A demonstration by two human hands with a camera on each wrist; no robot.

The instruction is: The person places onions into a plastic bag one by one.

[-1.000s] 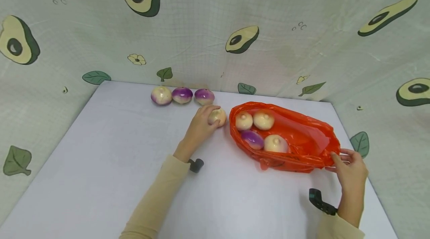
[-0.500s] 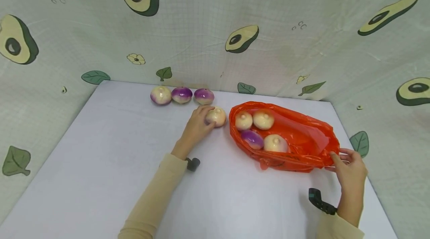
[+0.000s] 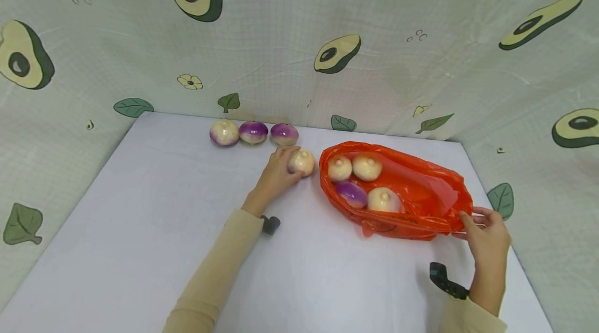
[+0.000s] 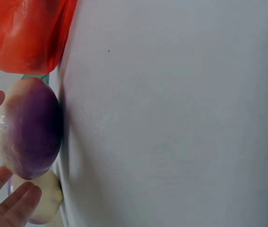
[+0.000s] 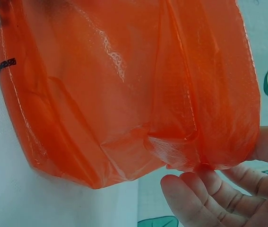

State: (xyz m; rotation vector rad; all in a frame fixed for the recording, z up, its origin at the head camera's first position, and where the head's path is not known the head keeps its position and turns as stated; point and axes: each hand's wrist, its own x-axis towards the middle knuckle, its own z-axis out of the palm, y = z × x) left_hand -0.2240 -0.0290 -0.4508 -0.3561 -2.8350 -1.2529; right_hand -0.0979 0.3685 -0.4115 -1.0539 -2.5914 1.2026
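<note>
four turnips (image 3: 383, 200) lie inside the red bag (image 3: 421, 167), whose right end i pinch between the thumb and fingers of my right hand (image 3: 489, 239). my left hand (image 3: 276, 174) curves wide around another turnip (image 3: 303, 161) on the white table (image 3: 346, 286), just left of the bag. three more turnips (image 3: 253, 132) line up behind, near the far edge.

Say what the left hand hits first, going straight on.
The left hand would probably meet the pale-topped turnip just ahead, beside the red bag; whether they already touch is unclear.
</note>
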